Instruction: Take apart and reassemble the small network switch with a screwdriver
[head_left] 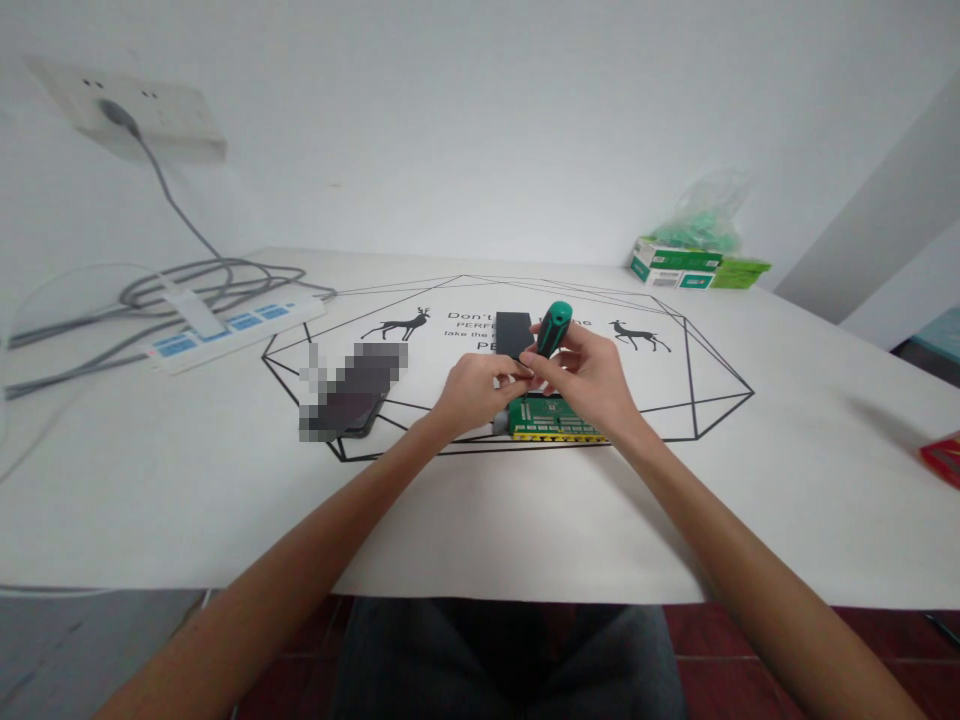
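while the right hand (pixel 595 372) is closed on a green-and-black screwdriver (pixel 555 326) in the head view, the left hand (pixel 474 391) is just beside it, fingers bent; whether they pinch anything, i cannot tell. below the 2 hands, a green circuit board (pixel 553 413) with a yellow edge lies on the bench (pixel 225 490), a black block (pixel 513 332) behind.

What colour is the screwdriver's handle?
The screwdriver handle is green and black, best seen in the head view.
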